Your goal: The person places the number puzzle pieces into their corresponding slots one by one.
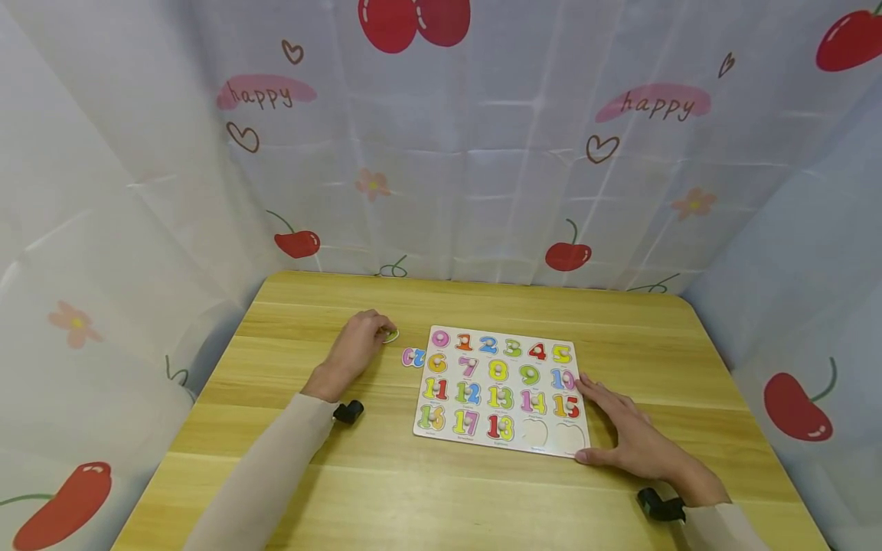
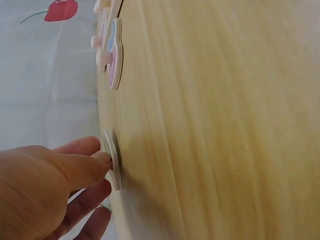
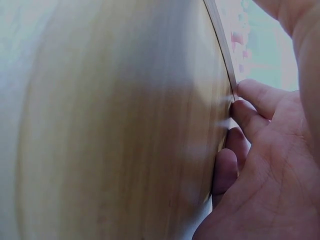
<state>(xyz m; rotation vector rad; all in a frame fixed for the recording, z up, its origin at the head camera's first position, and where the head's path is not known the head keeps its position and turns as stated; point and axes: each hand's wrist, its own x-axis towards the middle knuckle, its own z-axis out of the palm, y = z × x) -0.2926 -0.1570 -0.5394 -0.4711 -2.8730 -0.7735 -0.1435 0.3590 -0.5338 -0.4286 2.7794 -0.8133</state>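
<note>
My left hand [image 1: 356, 344] pinches a small flat puzzle piece [image 1: 392, 336] between thumb and fingers, left of the number puzzle board [image 1: 513, 445]. In the left wrist view this piece [image 2: 114, 162] is tilted on edge close to the tabletop; its number is hidden. A pink and blue number piece [image 1: 413, 357] with a knob lies against the board's left edge. Knobbed, coloured number pieces fill most of the board, while two recesses at its lower right hold none. My right hand [image 1: 630, 436] touches the board's right edge, fingers extended and thumb at the lower right corner.
The board lies on a wooden table [image 1: 482, 497] with rounded far corners. A pale curtain [image 1: 468, 207] with cherries and flowers hangs behind it and along both sides. Black wrist cameras sit at the left cuff [image 1: 348, 412] and right cuff [image 1: 660, 506].
</note>
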